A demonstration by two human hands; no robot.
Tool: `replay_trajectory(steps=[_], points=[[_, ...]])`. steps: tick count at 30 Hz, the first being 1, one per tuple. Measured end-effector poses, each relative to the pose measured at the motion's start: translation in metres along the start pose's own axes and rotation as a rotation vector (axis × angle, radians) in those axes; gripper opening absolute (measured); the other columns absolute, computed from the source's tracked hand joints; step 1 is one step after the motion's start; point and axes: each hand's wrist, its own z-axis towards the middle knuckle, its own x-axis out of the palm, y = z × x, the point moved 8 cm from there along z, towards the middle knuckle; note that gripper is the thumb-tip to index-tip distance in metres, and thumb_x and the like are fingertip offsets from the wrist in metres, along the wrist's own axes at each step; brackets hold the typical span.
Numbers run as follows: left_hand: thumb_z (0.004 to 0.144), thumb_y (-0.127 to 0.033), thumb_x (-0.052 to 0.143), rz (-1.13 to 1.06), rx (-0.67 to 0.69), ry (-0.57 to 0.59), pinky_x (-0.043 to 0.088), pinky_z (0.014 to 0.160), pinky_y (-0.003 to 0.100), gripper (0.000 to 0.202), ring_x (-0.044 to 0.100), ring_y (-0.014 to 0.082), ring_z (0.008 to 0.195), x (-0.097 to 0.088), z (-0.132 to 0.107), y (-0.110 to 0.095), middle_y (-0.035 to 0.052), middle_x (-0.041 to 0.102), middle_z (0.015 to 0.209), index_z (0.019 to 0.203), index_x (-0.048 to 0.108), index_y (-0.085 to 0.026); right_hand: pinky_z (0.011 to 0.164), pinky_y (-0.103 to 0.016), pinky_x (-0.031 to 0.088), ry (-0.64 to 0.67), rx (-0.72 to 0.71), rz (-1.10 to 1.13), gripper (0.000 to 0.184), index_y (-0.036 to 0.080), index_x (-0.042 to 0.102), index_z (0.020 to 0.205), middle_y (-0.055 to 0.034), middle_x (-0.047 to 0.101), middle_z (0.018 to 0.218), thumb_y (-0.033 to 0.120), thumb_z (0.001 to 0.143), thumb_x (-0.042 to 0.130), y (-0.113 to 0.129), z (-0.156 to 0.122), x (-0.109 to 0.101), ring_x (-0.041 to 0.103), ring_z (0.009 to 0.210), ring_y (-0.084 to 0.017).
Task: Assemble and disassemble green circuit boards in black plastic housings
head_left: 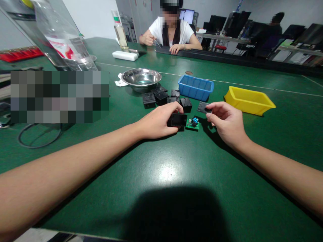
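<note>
My left hand [161, 120] is closed around a small black plastic case [179, 120], its open side facing me. Right beside the case lies a green circuit board [192, 124] with a blue-and-black coil on top. Between the thumb and fingers of my right hand [225, 122] is a flat black cover [204, 107], held just above the table to the right of the board. Several black plastic cases [161, 96] sit in a loose group behind my left hand.
Behind the cases stand a steel bowl [141, 80], a blue bin [195, 88] and a yellow bin [248, 101]. At the left are a clear plastic bottle [65, 43] and a looped cable [39, 147]. Across the green table [166, 208] sits another person [173, 32].
</note>
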Motion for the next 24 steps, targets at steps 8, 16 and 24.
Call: replay_trajectory(steps=[8,16,24], points=[[0.075,-0.021,0.065,-0.012,-0.010,-0.015,0.050,0.084,0.030,0.033,0.066,0.0203,0.094,-0.0011,-0.0003,0.0000,0.0052,0.068,0.108,0.107,0.056,-0.018,0.052,-0.027,0.047,0.001,0.022,0.053,0.028,0.022,0.070,0.101,0.0034,0.063,0.069,0.019,0.073,0.077,-0.0025,-0.0003,0.0011,0.058,0.059,-0.013],[0.076,-0.022,0.066,-0.007,-0.009,-0.045,0.051,0.086,0.031,0.033,0.067,0.0208,0.095,-0.0027,-0.0002,0.0014,0.0056,0.069,0.108,0.109,0.058,-0.017,0.051,-0.027,0.046,0.000,0.034,0.072,0.037,0.024,0.066,0.108,0.0041,0.064,0.070,0.019,0.073,0.077,-0.0028,-0.0003,0.0004,0.059,0.058,-0.014],[0.080,-0.025,0.067,0.023,0.004,-0.106,0.052,0.091,0.035,0.034,0.068,0.0227,0.101,-0.0065,0.0002,0.0003,0.0081,0.071,0.110,0.112,0.061,-0.015,0.052,-0.028,0.048,0.005,0.040,0.060,0.030,0.023,0.065,0.103,0.0037,0.059,0.071,0.023,0.076,0.077,-0.0046,-0.0001,0.0013,0.058,0.058,-0.013]])
